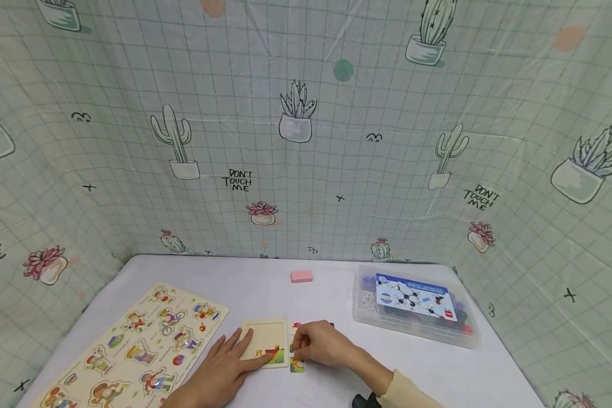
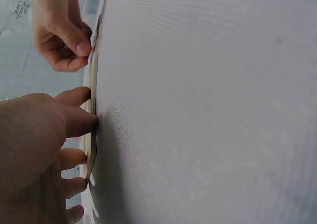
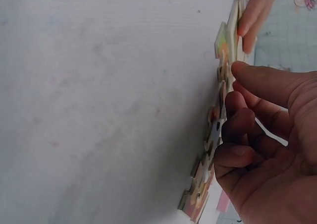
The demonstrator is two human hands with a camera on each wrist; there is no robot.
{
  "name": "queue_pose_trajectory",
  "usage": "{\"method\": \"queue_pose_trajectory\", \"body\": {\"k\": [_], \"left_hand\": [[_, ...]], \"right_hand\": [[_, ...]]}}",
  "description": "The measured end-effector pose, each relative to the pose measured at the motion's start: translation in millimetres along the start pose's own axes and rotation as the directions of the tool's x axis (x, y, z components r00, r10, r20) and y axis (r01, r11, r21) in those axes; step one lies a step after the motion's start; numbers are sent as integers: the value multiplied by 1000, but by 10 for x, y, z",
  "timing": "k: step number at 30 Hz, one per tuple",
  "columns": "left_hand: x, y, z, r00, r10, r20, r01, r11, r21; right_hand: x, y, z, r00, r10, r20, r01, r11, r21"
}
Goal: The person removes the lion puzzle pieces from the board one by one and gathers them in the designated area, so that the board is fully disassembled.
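Note:
A small square puzzle tray (image 1: 263, 323) of pale wood lies on the white table, with a few coloured pieces (image 1: 277, 358) in its lower right corner. My left hand (image 1: 223, 365) rests across its left side with fingers spread, the thumb reaching onto those pieces. In the left wrist view the left fingers (image 2: 77, 122) touch the tray's edge (image 2: 93, 135). Just right of the tray, my right hand (image 1: 323, 344) pinches a puzzle piece between thumb and curled fingers; the fingers mostly hide it. Several loose puzzle pieces (image 3: 200, 184) lie in a row beneath the right hand.
A large wooden board (image 1: 119, 328) with cartoon figures lies at the left. Behind the tray is a pink block (image 1: 301, 276). A clear plastic case (image 1: 415, 306) with a blue label stands at the back right. A black object (image 1: 365, 401) sits by the right forearm.

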State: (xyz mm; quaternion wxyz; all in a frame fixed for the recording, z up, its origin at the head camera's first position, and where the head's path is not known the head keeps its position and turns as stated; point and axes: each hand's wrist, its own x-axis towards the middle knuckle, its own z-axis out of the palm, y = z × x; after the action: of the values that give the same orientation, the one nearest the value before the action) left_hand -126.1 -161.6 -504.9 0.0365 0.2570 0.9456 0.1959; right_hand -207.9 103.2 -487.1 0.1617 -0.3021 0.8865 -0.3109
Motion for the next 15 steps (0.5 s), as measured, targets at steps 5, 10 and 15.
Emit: {"method": "queue_pose_trajectory", "body": {"k": [5,10,15], "left_hand": [[20,48,-9,1000,14,-23,-14,999,34],[37,80,-12,999,37,-30,-36,998,54],[59,109,0,999,48,6,-48,998,27]], "right_hand": [[56,-18,-25,999,-16,-29,16,1000,-18],[126,-80,-18,999,-23,-37,23,1000,0],[205,-152,36,998,-54,-15,54,999,2]]}}
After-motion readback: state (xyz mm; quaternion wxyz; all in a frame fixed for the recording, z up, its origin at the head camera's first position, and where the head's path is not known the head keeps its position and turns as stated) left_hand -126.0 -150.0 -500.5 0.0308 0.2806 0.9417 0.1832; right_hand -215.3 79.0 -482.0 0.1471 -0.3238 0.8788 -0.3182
